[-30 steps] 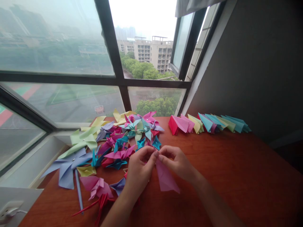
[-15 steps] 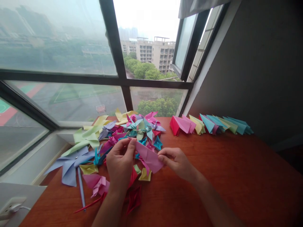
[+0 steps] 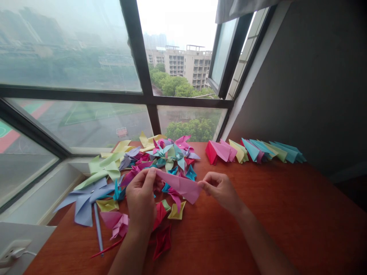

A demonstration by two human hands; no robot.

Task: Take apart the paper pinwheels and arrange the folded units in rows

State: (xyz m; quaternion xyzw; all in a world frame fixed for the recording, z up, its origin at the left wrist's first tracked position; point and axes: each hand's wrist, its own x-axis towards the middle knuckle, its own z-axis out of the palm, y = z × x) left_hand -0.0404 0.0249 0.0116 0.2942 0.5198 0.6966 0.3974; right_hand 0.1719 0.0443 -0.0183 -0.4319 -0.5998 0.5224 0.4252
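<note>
Pink paper's (image 3: 182, 186) L tip hid. by L hand (image 3: 141, 200); red strip (image 3: 110, 247) below it part. behind forearm (image 3: 129, 248), which btm edge cuts.

We get our daylight from the window (image 3: 148, 100) ahead — the sky (image 3: 177, 23) burnt to white, the upper left pane (image 3: 71, 53) milky; the right-hand wall (image 3: 312, 84) sinks into gloom, and the table (image 3: 286, 206) dims rightward.

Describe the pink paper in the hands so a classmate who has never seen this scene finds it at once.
Start at the reddish-brown table, then find the left hand and right hand above it. The folded pink paper spans between them, widening towards the right. Unlike the heap of paper figures and row of folded papers beyond, it is pinched by both hands.
</note>
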